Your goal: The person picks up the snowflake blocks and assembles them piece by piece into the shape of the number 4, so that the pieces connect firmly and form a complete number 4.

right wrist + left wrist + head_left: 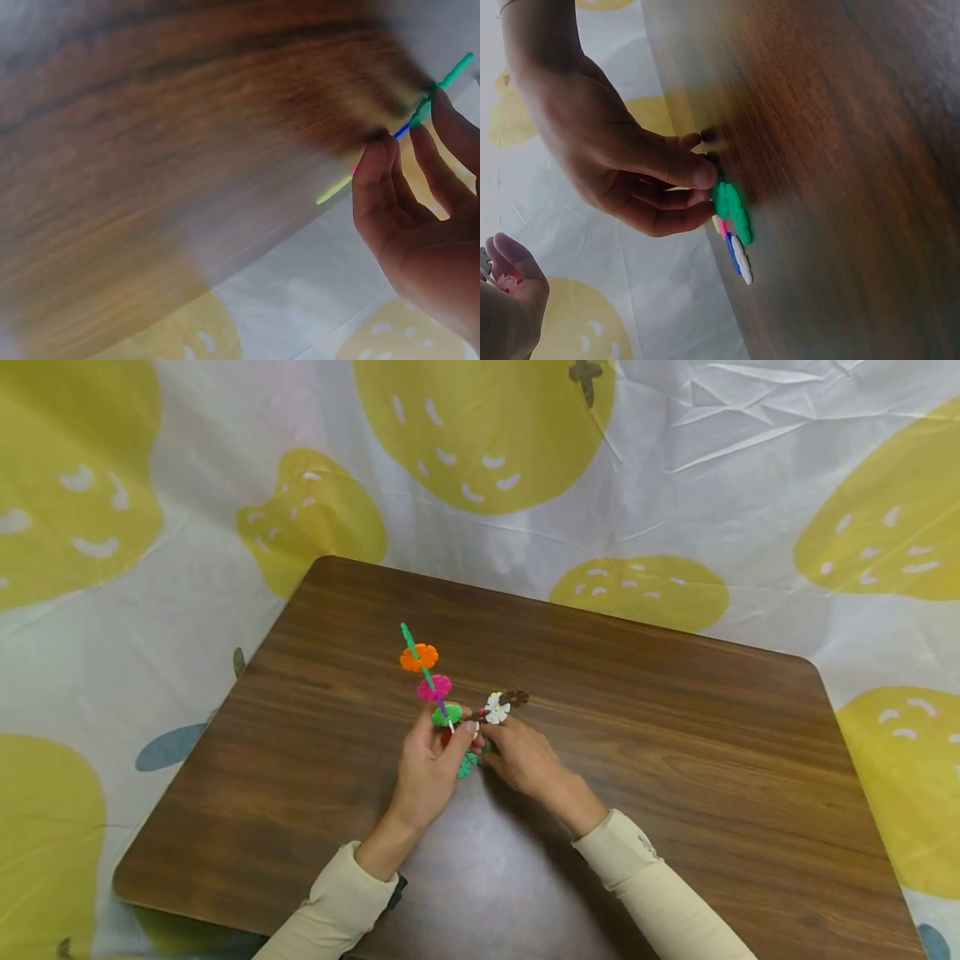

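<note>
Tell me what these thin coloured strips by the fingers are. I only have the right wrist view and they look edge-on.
Observer: In the head view they are flat, flower-shaped discs. The left hand grips a chain of them slotted together.
Operator: Which colours?
Observer: An orange disc is farthest out, then a pink disc, then a green disc at the fingers.
Operator: And the other hand?
Observer: The right hand pinches a white disc, with a brown disc right beside it.
</note>
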Tool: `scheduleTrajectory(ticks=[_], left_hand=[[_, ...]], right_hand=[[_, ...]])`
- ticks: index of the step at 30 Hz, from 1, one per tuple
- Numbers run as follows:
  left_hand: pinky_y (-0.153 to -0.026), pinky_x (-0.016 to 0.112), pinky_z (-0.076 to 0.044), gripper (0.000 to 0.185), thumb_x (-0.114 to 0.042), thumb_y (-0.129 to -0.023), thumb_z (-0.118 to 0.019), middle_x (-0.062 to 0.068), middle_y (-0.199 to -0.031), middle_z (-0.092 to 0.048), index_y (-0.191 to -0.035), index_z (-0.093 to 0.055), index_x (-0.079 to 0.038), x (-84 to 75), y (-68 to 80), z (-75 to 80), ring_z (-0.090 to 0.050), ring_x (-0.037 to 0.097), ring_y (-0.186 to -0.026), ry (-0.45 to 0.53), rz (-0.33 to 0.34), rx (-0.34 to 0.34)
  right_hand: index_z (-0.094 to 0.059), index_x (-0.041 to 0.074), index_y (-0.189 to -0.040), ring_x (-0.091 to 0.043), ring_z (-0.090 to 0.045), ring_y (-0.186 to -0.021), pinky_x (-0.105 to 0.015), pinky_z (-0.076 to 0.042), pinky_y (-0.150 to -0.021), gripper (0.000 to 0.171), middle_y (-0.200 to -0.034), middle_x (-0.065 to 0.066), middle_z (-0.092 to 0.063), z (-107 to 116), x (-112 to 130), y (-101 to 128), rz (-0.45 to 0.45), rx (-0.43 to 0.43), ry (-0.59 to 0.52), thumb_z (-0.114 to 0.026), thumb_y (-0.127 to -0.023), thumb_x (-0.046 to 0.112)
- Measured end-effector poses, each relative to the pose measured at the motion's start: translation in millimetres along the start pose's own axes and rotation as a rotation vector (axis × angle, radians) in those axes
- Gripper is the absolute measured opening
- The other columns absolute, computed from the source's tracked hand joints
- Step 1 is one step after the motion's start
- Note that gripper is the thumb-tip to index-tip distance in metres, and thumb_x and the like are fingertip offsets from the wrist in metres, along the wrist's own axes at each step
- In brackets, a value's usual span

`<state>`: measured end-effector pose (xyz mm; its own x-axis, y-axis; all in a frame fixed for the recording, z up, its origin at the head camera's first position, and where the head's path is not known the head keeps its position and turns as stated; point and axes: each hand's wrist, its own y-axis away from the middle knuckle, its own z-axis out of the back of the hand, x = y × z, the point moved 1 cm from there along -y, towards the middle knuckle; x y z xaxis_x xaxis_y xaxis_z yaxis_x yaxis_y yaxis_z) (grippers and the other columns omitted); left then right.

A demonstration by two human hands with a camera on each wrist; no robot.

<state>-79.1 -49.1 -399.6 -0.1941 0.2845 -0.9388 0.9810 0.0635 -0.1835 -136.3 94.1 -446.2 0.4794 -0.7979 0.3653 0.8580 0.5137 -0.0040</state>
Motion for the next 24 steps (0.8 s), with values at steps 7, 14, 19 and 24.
scheduleTrajectory(ticks=[7, 14, 19, 24], left_hand=[[-0.067, 0.029, -0.055, 0.016, -0.002, -0.089, -0.054, 0.017, -0.09, -0.057, -0.103, -0.05, 0.004, 0.3, 0.2, -1.9, -0.06, 0.019, -0.074, 0.022, 0.011, 0.0], [-0.067, 0.025, -0.055, 0.016, 0.0, -0.089, -0.053, 0.025, -0.1, -0.056, -0.104, -0.05, 0.003, -0.2, 0.3, -1.1, -0.06, 0.017, -0.074, 0.019, 0.016, -0.002], [-0.067, 0.025, -0.055, 0.017, -0.002, -0.089, -0.054, 0.023, -0.099, -0.056, -0.104, -0.05, 0.004, -0.2, 0.1, -0.1, -0.06, 0.017, -0.074, 0.015, 0.022, -0.005], [-0.069, 0.027, -0.055, 0.017, -0.002, -0.089, -0.054, 0.027, -0.1, -0.054, -0.104, -0.049, 0.004, 0.3, 0.6, -0.1, -0.06, 0.022, -0.074, 0.011, 0.027, -0.004]], right_hand=[[-0.057, 0.021, -0.101, -0.015, -0.056, -0.091, -0.037, -0.051, -0.077, 0.03, -0.098, 0.003, -0.058, 2, -2, 3, -0.015, 0.029, -0.032, -0.074, -0.076, 0.026], [-0.057, 0.018, -0.103, -0.014, -0.054, -0.09, -0.035, -0.049, -0.077, 0.032, -0.095, 0.003, -0.056, 3, -3, 5, 0.027, 0.021, -0.039, -0.073, -0.076, 0.026], [-0.055, 0.015, -0.089, -0.013, -0.048, -0.079, -0.03, -0.042, -0.069, 0.022, -0.083, 0.004, -0.049, 6, -5, 7, 0.064, 0.038, -0.072, -0.072, -0.077, 0.024], [-0.053, 0.016, -0.082, -0.011, -0.047, -0.072, -0.027, -0.04, -0.063, 0.021, -0.077, 0.006, -0.049, 11, -6, 12, 0.043, 0.046, -0.108, -0.072, -0.078, 0.025]])
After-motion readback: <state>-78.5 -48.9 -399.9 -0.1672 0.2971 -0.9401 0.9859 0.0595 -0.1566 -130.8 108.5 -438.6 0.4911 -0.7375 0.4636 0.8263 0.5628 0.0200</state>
